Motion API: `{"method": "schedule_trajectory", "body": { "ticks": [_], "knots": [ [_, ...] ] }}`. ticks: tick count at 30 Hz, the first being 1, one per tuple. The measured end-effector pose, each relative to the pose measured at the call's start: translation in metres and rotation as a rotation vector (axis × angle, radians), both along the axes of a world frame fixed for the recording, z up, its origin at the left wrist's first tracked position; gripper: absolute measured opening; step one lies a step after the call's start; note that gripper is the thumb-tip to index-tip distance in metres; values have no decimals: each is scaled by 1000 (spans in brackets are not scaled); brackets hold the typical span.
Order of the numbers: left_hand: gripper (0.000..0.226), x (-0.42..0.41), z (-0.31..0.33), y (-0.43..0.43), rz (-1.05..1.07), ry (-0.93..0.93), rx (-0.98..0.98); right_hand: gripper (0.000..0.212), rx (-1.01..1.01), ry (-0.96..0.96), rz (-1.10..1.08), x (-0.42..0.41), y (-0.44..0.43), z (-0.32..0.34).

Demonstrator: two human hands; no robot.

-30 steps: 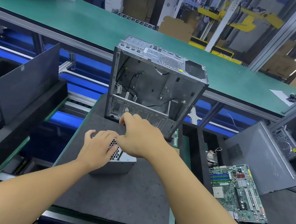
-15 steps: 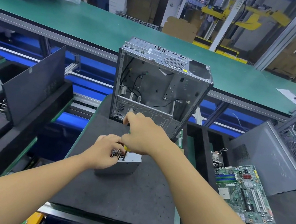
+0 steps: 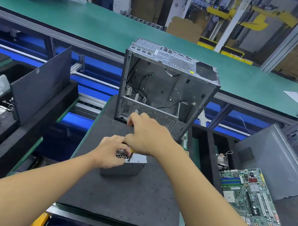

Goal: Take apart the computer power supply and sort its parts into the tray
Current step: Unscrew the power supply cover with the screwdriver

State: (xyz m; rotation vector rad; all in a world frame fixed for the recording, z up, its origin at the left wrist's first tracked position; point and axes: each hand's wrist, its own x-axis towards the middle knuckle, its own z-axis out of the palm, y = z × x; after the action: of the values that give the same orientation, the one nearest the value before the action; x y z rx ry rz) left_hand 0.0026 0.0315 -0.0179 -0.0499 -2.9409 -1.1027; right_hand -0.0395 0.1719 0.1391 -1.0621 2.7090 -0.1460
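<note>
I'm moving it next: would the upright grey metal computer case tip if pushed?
The grey metal computer case stands tall on a narrow end, so a high push probably tips it. Nearly gutted, it is likely light. The dark grey mat may resist sliding.

The left hand [image 3: 108, 150], which a second ago lay with fingers spread flat over the power supply [image 3: 133, 167], now has its fingers curled and grips the unit's top at the honeycomb vent [image 3: 120, 155]. The right hand [image 3: 146, 133], earlier bunched low over the box and hiding what it held, now sits higher. The screwdriver [image 3: 129, 155] shows beneath it, a yellow collar and dark shaft nearly upright, tip down on the top face.
</note>
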Motion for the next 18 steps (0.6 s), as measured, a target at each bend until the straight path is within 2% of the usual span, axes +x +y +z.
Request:
{"method": "schedule_trajectory", "body": {
  "ticks": [6, 9, 11, 15, 18],
  "knots": [
    [16, -3, -3, -1, -20, -16, -16, 36, -51, 95, -32, 0, -1, -6],
    [17, -2, -4, -1, -2, -18, -19, 28, -49, 110, 23, -2, -1, -6],
    [15, -1, -3, 1, 5, -15, -23, 24, -44, 85, 46, -2, 0, -6],
    [27, -1, 0, 1, 0, 0, 8, 32, -33, -2, 67, -1, -1, -1],
    [15, -1, -1, 0, 13, 7, 35, 34, -11, -44, 73, -1, 0, 0]
  ]
}}
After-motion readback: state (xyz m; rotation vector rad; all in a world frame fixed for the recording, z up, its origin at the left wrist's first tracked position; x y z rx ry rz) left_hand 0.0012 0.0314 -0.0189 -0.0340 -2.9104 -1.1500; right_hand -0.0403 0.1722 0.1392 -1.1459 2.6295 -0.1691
